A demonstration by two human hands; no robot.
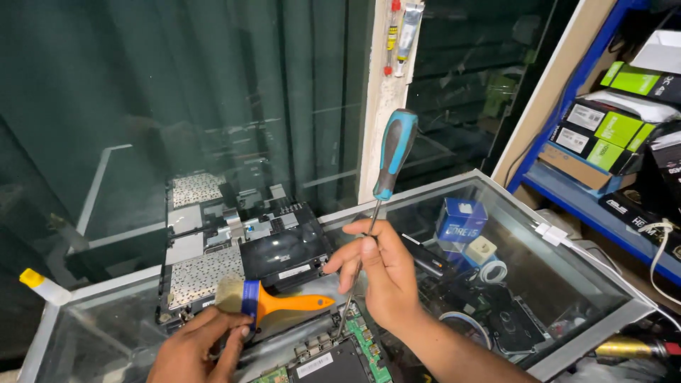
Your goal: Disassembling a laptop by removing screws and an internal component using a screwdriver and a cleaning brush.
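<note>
Right hand (pixel 379 273) pinches the shaft of a blue-handled screwdriver (pixel 394 152), tip down on the opened laptop (pixel 333 354); left hand (pixel 202 347) clasps an orange-handled brush (pixel 266 301); seating the tip squarely seems next.

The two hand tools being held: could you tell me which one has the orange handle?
The paintbrush in the left hand has it, lying roughly level with a blue band. The screwdriver in the right hand stands upright, handle blue and black.

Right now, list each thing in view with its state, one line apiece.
Screwdriver: near upright, tip down on the circuit board, shaft pinched in right hand.
Brush: lying level, bristle end held by left hand.
Opened laptop: leaning on the glass, internals exposed.
Glass case: closed, parts inside.
</note>
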